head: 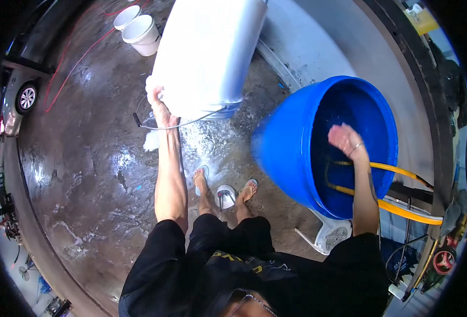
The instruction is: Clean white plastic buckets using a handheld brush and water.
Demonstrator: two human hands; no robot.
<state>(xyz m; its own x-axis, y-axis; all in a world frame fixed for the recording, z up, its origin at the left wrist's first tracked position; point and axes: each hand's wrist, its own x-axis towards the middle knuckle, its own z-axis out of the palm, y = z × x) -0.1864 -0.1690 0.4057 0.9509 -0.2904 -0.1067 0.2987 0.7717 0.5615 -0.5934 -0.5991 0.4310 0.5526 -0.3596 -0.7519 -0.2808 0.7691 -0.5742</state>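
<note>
My left hand (163, 109) grips the side of a large white plastic bucket (209, 55), raised off the floor and overexposed in the light. White foam clings about the fingers, which are partly hidden. The bucket's wire handle (186, 124) hangs across my left wrist, its black grip to the left. My right hand (345, 139) is over the wide mouth of a blue plastic barrel (285, 146), slightly blurred, with nothing seen in it. A yellow hose (399, 170) enters the barrel over its rim and passes beneath my right forearm.
A small white container (225, 194) with dark-handled items stands between my sandalled feet. The concrete floor (98, 158) is wet, with foam patches. Two white buckets (142, 35) and a red hose (75, 65) lie farther off. A white plastic chair (332, 237) is beside the barrel; a car (17, 99) stands left.
</note>
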